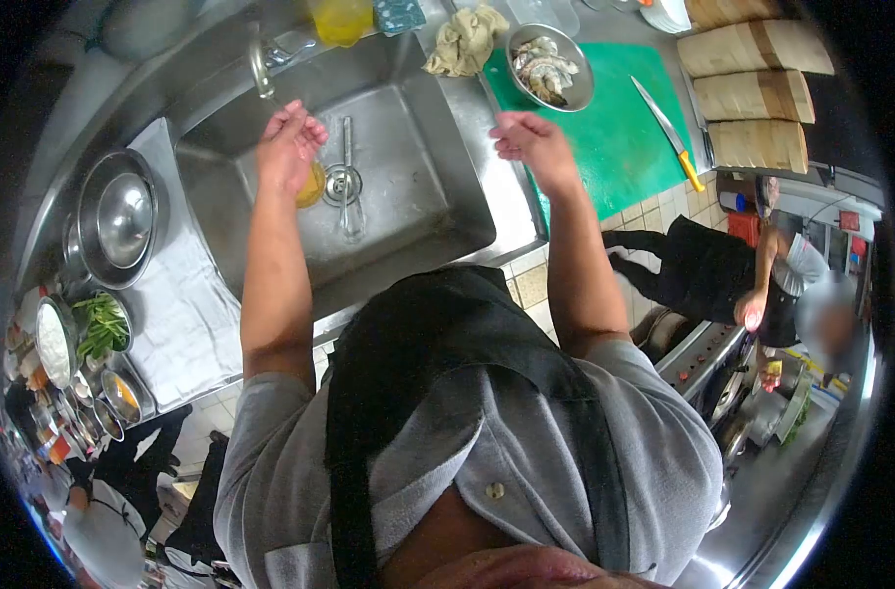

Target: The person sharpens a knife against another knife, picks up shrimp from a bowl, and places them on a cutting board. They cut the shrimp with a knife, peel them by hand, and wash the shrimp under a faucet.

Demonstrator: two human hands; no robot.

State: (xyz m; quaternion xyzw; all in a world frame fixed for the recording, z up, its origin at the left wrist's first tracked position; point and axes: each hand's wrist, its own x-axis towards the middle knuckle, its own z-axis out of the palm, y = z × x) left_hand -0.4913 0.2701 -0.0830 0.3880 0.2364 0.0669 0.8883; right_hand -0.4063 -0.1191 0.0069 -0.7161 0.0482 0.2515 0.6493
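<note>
My left hand (292,147) is held over the left part of the steel sink (418,147), just below the tap (261,74). Its palm shows and its fingers curl loosely, with nothing visible in them. My right hand (534,145) hovers near the edge of the green cutting board (619,137), fingers loosely bent and holding nothing that I can see. A steel bowl (582,86) of raw shrimp (543,71) stands on the board's far left corner. Inside the sink, a yellow item (312,187) is partly hidden by my left wrist, and a long utensil (347,142) lies over the drain.
A yellow-handled knife (668,128) lies on the board's right side. A crumpled cloth (465,41) is behind the sink. Steel bowls (123,226) sit on a white cloth (177,314) at left, near green vegetables (102,324). A co-worker (698,265) stands at right by the stove.
</note>
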